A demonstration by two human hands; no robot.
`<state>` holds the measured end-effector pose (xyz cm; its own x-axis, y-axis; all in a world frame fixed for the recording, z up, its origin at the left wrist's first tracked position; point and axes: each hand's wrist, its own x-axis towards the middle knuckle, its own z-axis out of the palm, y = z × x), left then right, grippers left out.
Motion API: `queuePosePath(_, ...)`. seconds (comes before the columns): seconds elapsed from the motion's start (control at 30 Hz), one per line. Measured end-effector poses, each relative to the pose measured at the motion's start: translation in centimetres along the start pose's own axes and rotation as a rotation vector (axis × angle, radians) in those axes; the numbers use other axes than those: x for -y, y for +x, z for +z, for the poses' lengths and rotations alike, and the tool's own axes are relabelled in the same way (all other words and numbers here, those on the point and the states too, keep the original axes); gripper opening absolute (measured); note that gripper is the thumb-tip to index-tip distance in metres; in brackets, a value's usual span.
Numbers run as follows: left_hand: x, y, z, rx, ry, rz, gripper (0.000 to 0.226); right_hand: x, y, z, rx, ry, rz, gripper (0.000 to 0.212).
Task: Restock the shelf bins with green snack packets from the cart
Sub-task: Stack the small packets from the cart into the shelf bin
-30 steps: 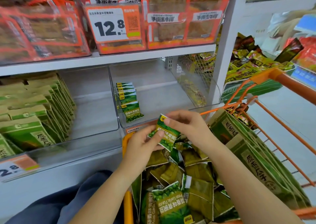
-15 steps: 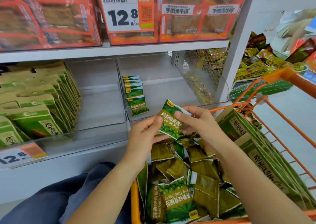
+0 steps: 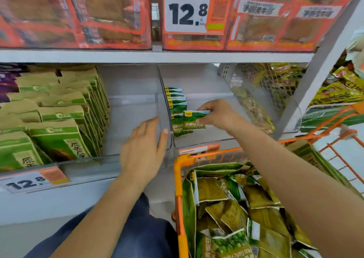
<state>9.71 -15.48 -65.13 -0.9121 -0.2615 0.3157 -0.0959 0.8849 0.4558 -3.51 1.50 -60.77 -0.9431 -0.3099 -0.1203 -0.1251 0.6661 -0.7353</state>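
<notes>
The left hand [image 3: 144,149] is spread flat, fingers straight, against the clear divider [image 3: 164,108] between two shelf bins; it holds nothing. Just right of it stands a short row of packets [image 3: 176,102] at the left wall of the right bin [image 3: 206,139]. The right hand [image 3: 218,113] pinches one green snack packet [image 3: 194,119] by its top edge and holds it upright, touching the front of that row. The packet looks light and thin, a soft foil pouch that bends easily and may slip, so the sealed top edge seems the best place to grip. Below the right arm, the orange cart [image 3: 178,179] holds many more loose packets [image 3: 226,208]
</notes>
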Motion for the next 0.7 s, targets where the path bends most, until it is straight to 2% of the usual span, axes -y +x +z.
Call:
queuePosePath(0.13,-0.1,0.1,0.1,-0.015,0.0,0.011,0.048,0.2,3.7,2.7,0.075,-0.163,0.162,0.042)
queuePosePath(0.23,0.0,0.2,0.3,-0.024,0.034,0.027,0.048,0.4,4.7,4.3,0.096,0.008,0.274,0.051)
queuePosePath(0.37,0.0,0.2,0.4,-0.003,0.04,0.02,0.047,0.5,4.4,5.1,0.128,-0.009,0.325,0.073)
queuePosePath(0.47,-0.2,0.1,0.3,-0.009,0.038,0.019,0.044,0.5,4.0,5.2,0.205,-0.066,0.35,0.071)
queuePosePath(0.7,0.0,0.1,0.4,-0.017,0.047,0.035,0.045,0.3,3.2,5.0,0.198,-0.104,0.279,0.065)
